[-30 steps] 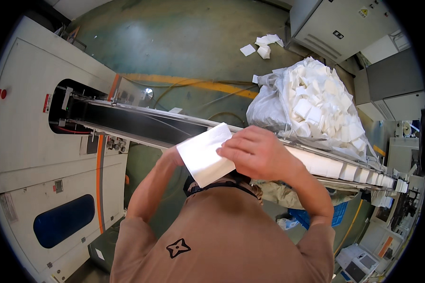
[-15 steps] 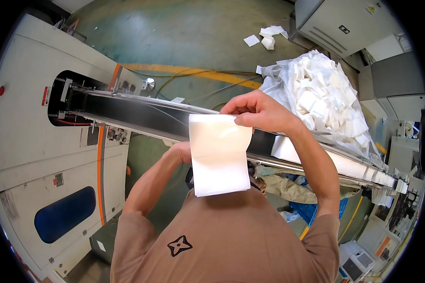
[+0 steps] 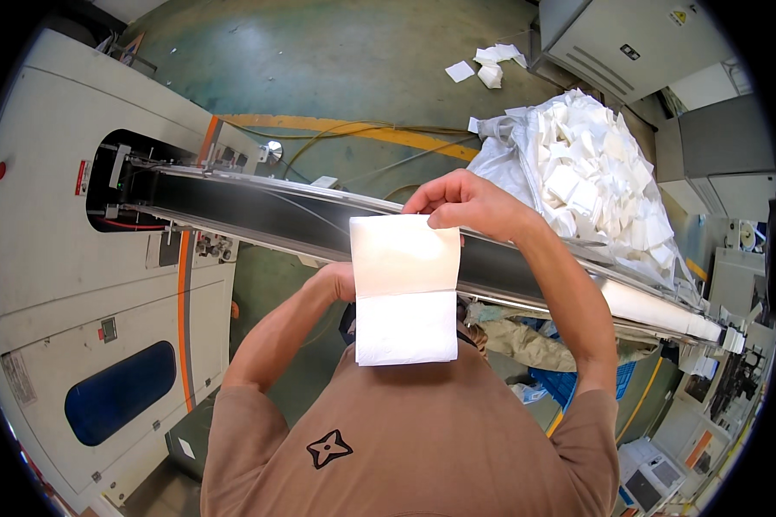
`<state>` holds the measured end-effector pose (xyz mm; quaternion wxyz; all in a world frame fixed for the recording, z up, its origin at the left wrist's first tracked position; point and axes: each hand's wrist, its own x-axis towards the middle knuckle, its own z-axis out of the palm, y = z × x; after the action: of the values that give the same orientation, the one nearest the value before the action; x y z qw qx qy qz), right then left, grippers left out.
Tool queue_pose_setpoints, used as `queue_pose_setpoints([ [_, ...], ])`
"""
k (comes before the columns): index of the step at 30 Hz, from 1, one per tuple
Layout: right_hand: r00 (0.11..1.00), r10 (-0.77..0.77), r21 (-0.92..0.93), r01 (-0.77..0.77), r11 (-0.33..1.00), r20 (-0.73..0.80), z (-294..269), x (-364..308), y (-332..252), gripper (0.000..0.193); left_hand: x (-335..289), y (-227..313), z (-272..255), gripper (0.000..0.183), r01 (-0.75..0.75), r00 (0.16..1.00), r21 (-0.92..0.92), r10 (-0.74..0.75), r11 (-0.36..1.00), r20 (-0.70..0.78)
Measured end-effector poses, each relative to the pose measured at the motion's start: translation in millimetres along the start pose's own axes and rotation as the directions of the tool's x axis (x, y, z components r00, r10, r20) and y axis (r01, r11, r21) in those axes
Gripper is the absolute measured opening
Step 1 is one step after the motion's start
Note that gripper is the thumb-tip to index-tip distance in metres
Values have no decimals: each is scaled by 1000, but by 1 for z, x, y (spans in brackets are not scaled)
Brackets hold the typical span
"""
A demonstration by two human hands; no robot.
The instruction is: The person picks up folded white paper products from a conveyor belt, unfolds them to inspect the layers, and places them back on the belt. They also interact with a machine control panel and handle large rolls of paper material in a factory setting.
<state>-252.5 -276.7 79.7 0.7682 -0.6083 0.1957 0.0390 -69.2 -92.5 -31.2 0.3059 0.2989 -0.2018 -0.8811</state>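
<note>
A stack of folded white tissues [image 3: 406, 289] is held up before my chest, a crease running across its middle. My left hand [image 3: 342, 281] reaches behind its left edge and supports it from there; the stack hides its fingers. At the top right corner, my right hand [image 3: 457, 202] pinches the upper edge between thumb and fingers. Beyond the stack a dark conveyor belt [image 3: 259, 207] slants between metal rails. White tissue [image 3: 651, 303] lies along the belt's right end, past my right forearm.
A clear plastic bag heaped with loose white tissues [image 3: 578, 172] stands beyond the belt. A large pale machine [image 3: 52, 276] is on the left. Hoses [image 3: 353, 131] and scattered tissues [image 3: 490, 69] lie on the floor. A blue crate [image 3: 565, 383] sits under the belt, at right.
The tissue stack has shifted slightly down and right, and its crease shows more sharply. White tissue on the belt has moved off to the right, baring dark belt beside my right arm.
</note>
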Motion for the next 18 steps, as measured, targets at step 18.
queue_pose_setpoints([
  [18,972,-233,-341,225,913,19,10,-33,-27,32,14,-6,-18,48,9,998,-41,-7,999,55],
])
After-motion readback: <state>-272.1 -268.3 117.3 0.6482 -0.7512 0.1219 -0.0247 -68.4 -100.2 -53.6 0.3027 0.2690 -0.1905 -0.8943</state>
